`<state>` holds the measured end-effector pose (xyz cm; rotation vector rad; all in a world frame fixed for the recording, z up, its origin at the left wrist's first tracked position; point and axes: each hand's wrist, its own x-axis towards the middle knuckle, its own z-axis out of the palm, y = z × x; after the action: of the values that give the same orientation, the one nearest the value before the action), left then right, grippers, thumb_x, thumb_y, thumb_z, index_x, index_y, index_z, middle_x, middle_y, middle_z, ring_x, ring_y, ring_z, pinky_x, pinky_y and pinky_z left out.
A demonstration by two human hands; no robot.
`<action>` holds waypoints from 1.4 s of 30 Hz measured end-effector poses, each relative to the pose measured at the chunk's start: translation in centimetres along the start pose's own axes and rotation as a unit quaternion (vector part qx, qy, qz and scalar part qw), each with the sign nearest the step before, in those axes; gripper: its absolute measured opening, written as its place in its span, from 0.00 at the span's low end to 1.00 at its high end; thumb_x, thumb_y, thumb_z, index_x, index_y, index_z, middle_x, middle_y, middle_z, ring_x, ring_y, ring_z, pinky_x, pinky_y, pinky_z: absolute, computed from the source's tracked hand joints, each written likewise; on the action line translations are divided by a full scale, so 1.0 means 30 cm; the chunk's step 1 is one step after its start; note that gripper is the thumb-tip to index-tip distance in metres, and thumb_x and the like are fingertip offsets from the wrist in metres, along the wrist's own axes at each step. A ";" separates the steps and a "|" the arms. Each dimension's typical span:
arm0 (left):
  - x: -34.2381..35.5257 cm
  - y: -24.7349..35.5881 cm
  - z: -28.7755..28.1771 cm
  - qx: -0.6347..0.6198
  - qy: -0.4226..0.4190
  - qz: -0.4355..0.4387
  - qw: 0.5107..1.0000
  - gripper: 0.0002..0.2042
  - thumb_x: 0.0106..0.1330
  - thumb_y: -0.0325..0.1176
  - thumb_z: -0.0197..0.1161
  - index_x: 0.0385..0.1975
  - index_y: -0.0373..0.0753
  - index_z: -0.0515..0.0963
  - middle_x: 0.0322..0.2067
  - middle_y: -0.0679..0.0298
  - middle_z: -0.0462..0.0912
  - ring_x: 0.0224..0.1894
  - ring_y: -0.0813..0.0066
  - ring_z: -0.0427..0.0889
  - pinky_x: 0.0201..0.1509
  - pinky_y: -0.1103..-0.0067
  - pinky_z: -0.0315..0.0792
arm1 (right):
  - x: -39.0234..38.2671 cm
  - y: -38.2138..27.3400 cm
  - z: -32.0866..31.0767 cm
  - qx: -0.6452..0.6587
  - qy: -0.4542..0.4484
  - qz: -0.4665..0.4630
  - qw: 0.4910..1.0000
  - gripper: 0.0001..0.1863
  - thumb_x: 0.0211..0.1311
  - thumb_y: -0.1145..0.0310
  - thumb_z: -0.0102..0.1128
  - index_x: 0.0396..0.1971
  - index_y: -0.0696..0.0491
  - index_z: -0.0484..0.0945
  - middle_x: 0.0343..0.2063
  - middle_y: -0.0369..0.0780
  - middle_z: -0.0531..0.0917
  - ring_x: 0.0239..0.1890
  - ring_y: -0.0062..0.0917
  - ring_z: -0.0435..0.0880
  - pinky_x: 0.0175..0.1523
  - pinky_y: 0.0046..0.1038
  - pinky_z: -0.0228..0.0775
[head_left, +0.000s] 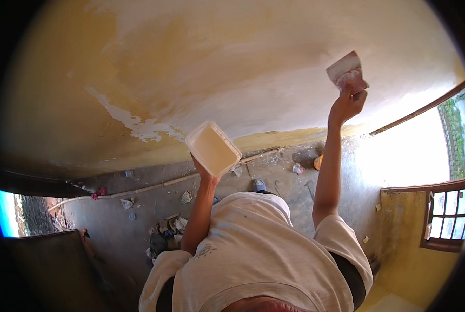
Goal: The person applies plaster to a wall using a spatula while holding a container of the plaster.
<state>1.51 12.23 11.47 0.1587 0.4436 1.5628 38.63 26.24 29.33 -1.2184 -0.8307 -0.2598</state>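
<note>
My right hand (348,105) is raised at the upper right, fingers closed on the handle of a broad putty knife (346,66). Its blade is smeared with pale filler and points up at the wall; whether it touches cannot be told. Lower and to the left, my left hand (206,170) grips a white rectangular plastic tub (191,144) from beneath. Cream-coloured paste (213,149) lies in the tub. In front of me is a yellow wall (82,62), with whitish filler (289,57) spread over much of its right part and a ragged white patch (134,124) lower left.
A long pale pole (154,186) lies on the grey floor along the wall's foot. Crumpled rags (167,231), scraps and an orange-yellow item (318,162) are scattered there. At the right are a bright opening (406,153) and a barred window (452,213).
</note>
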 end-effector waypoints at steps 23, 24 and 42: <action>-0.014 -0.229 0.046 -0.003 0.010 0.042 0.999 0.28 0.75 0.59 0.41 0.63 0.46 0.69 0.56 0.66 0.78 0.56 0.65 0.79 0.58 0.65 0.77 | -0.036 0.183 -0.073 0.022 -0.032 0.134 0.990 0.06 0.64 0.78 0.59 0.34 0.61 0.71 0.34 0.38 0.77 0.41 0.22 0.77 0.47 0.27 0.76; -0.018 -0.230 0.027 -0.009 0.015 0.053 0.998 0.28 0.75 0.58 0.41 0.63 0.46 0.69 0.56 0.66 0.78 0.56 0.65 0.79 0.58 0.65 0.77 | -0.107 0.158 -0.080 0.105 -0.072 0.122 0.984 0.06 0.64 0.79 0.59 0.34 0.61 0.71 0.34 0.38 0.77 0.41 0.21 0.77 0.46 0.25 0.75; -0.442 0.017 -0.279 0.168 0.173 0.301 0.923 0.30 0.74 0.60 0.42 0.68 0.47 0.63 0.60 0.65 0.74 0.59 0.63 0.76 0.62 0.59 0.73 | -1.332 -0.221 0.352 0.187 -0.619 -0.110 0.755 0.05 0.62 0.71 0.61 0.30 0.54 0.74 0.29 0.42 0.81 0.28 0.43 0.82 0.31 0.40 0.74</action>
<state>-1.37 -2.30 6.31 0.3039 1.0157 2.1205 2.79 23.58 7.86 -0.7870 -2.0678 0.6142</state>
